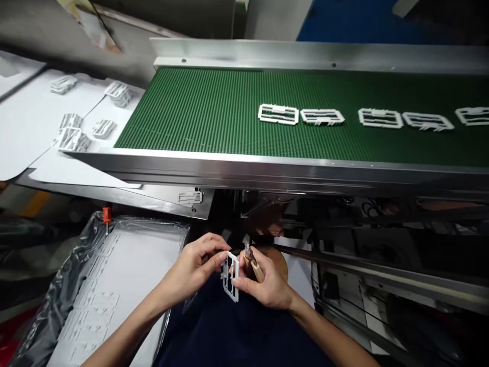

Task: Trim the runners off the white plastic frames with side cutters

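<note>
In front of my dark blue clothing, my left hand [200, 262] pinches a white plastic frame [236, 294] by its upper corner, thumb and fingers closed on it. The frame is held upright and has several slots and thin bars. My right hand [273, 288] holds a pair of cutting pliers [258, 272] with tan handles, their metal jaws pointing up and away from the frame. The right thumb also presses against the frame's right side. Some of the right fingers are hidden behind the frame.
A green ribbed conveyor belt [198, 107] with metal rails runs across ahead, carrying several white frames [278, 114]. Stacked white parts [73, 139] sit on paper at the left. A plastic-lined box [141, 255] with flat white parts stands at lower left, an orange-handled clip [107, 215] on its edge.
</note>
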A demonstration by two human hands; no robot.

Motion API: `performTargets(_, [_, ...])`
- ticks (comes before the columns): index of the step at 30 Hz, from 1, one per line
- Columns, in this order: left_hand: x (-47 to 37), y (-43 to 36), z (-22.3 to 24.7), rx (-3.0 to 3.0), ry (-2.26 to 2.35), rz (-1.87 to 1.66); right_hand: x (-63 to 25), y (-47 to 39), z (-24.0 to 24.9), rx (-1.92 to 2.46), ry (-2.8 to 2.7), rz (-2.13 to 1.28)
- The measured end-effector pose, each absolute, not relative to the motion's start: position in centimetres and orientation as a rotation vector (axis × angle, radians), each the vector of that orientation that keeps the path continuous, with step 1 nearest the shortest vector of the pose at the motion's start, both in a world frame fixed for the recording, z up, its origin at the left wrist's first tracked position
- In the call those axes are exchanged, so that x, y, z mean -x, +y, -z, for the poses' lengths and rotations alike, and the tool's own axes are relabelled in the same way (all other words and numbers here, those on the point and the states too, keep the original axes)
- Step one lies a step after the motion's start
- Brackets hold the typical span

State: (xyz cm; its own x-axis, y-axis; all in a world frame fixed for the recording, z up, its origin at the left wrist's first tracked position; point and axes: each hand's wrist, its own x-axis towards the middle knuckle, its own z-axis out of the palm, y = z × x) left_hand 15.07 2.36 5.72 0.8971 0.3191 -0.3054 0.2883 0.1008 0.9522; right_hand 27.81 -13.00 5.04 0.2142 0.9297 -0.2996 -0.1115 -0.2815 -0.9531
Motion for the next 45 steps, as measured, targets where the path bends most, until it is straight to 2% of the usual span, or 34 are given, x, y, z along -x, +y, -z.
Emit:
performTargets(16, [-14.7, 2.2, -6.2, -1.971, 0.432, 0.145, -26.5, -13.6, -5.5, 1.63, -0.984, -1.307])
performTargets(24, [-15.3, 2.1, -5.9, -1.868, 0.469, 0.187, -31.2, -14.4, -6.6, 1.773, -1.219, -1.279])
performTargets(28, [-15.6, 2.4, -6.1, -1.793, 0.397, 0.237, -30.2, -13.9, -6.5, 1.706, -1.18, -1.363])
performTargets(35, [-15.5, 2.5, -6.3, -1.771, 0.345, 0.27, -27.6, -13.5, -5.7, 1.643, -1.103, -1.308])
performTargets(45, [-15.5, 2.1, -5.7, -1.769, 0.401, 0.255, -29.8, -14.3, -6.3, 1.727, -1.247, -1.323])
